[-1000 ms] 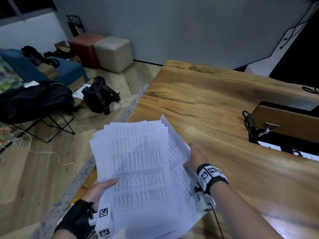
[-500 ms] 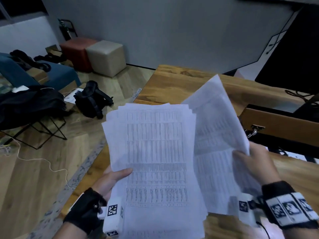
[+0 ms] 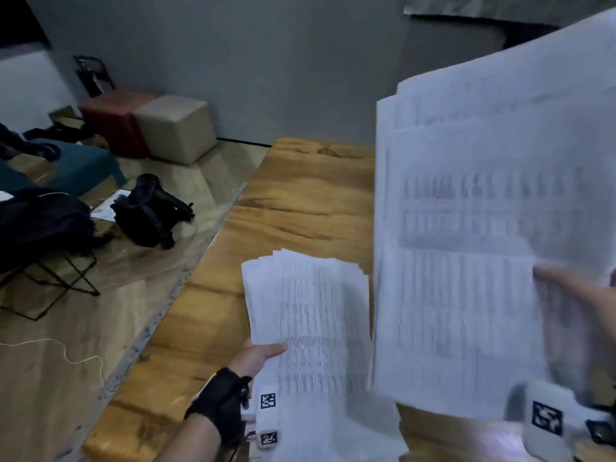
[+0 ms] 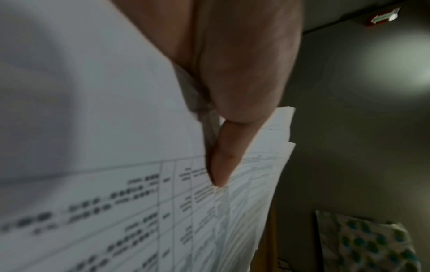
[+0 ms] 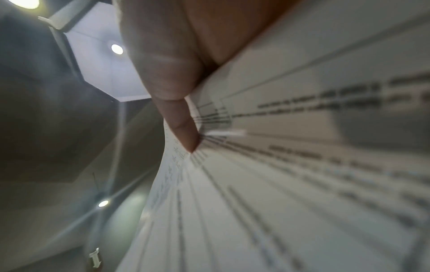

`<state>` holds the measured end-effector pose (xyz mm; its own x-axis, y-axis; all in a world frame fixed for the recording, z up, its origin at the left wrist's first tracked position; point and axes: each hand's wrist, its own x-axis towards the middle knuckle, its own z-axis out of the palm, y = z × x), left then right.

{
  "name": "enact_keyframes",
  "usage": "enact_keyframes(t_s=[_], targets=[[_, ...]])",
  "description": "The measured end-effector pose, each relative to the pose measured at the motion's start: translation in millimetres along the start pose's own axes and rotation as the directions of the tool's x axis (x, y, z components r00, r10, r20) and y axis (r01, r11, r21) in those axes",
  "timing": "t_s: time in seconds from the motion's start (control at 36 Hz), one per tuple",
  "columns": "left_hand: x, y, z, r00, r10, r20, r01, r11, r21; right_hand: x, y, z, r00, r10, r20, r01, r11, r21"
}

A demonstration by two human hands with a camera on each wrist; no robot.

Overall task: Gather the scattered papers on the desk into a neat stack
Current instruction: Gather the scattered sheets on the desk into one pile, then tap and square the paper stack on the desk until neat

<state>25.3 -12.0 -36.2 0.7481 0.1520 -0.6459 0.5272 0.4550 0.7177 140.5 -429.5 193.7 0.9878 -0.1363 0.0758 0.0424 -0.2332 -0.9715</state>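
Note:
Two bundles of white printed sheets are in the air above the wooden desk (image 3: 300, 201). My left hand (image 3: 263, 353) pinches the lower left edge of the smaller bundle (image 3: 316, 328), thumb on top; the left wrist view shows the thumb (image 4: 221, 165) pressed on those fanned sheets (image 4: 116, 211). My right hand (image 3: 573, 295) grips the larger bundle (image 3: 483, 261), held high and close to the head camera, blurred. In the right wrist view the thumb (image 5: 184, 128) lies along the edge of these sheets (image 5: 302, 184). The fingers under both bundles are hidden.
The desk's left edge (image 3: 186, 278) drops to a wood floor with a black bag (image 3: 150, 211), a folding stand with dark cloth (image 3: 43, 228), a blue seat (image 3: 73, 165) and two cube stools (image 3: 176, 128). The raised sheets hide the desk's right side.
The right hand has lifted its bundle off the desk, higher and nearer the camera, apart from the left bundle. The left hand's bundle has sunk lower and further left in view.

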Motion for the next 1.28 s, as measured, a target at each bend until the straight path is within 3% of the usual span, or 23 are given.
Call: enact_keyframes(t_s=[0.03,0.11,0.17,0.25,0.31,0.36,0.39,0.47,0.58,0.67,0.81,0.89,0.94,1.11,1.19,1.28], targets=[[-1.1,-1.2,1.5,1.0,0.008,-0.019,-0.008,1.0,0.023,-3.2,-7.7,15.0,0.999,-0.026,0.036,0.026,1.0,0.003],[2.7,-6.0,2.1,0.994,0.064,-0.09,-0.055,0.992,0.11,-44.3,16.7,84.5,0.966,0.173,0.192,-0.178,0.984,0.01],[3.0,-7.5,1.6,0.989,0.087,-0.119,-0.066,0.982,0.176,-50.7,55.5,113.7,0.907,0.305,0.29,-0.336,0.94,0.063],[18.9,-12.6,-9.0,0.981,0.069,-0.181,-0.029,0.977,0.213,-64.7,109.5,148.8,0.821,0.431,0.375,-0.428,0.898,-0.096],[51.2,-30.6,-31.4,0.991,0.012,-0.135,0.007,0.99,0.142,-79.9,139.3,169.9,0.774,0.482,0.41,-0.427,0.876,-0.225],[49.9,-27.3,-30.5,0.998,-0.028,-0.055,0.033,0.996,0.083,-88.7,163.9,181.1,0.734,0.545,0.406,-0.452,0.838,-0.307],[36.4,-17.8,-20.7,1.0,-0.016,-0.013,0.018,0.994,0.11,-91.3,176.0,185.7,0.729,0.555,0.402,-0.453,0.83,-0.326],[21.9,-9.3,-0.5,0.978,0.203,-0.035,-0.188,0.949,0.253,-102.1,183.2,199.2,0.734,0.549,0.401,-0.419,0.829,-0.37],[17.1,-2.9,3.7,0.958,0.285,0.03,-0.282,0.919,0.276,-98.6,171.5,200.2,0.759,0.53,0.378,-0.375,0.831,-0.41],[7.3,8.9,2.8,0.936,0.316,0.153,-0.342,0.919,0.197,-77.1,180.7,183.3,0.783,0.505,0.362,-0.384,0.851,-0.357],[-10.5,33.1,7.5,0.893,0.347,0.288,-0.396,0.908,0.134,-55.1,163.4,155.9,0.709,0.462,0.533,-0.586,0.806,0.082],[-19.5,45.8,17.7,0.875,0.36,0.324,-0.411,0.906,0.103,-52.0,143.3,151.4,0.672,0.367,0.643,-0.609,0.768,0.198],[-23.8,52.8,28.0,0.87,0.369,0.327,-0.409,0.91,0.063,-49.7,128.2,152.4,0.682,0.331,0.652,-0.58,0.788,0.207],[-33.9,77.5,51.5,0.847,0.458,0.269,-0.461,0.886,-0.054,-41.0,80.0,147.1,0.845,0.122,0.521,-0.343,0.871,0.352],[-43.2,97.6,58.7,0.79,0.569,0.23,-0.58,0.814,-0.023,-41.0,56.2,139.2,0.916,-0.01,0.402,-0.138,0.931,0.338],[-46.9,108.6,63.0,0.747,0.629,0.216,-0.652,0.756,0.053,-41.4,49.2,136.2,0.935,-0.046,0.352,-0.047,0.966,0.253]])
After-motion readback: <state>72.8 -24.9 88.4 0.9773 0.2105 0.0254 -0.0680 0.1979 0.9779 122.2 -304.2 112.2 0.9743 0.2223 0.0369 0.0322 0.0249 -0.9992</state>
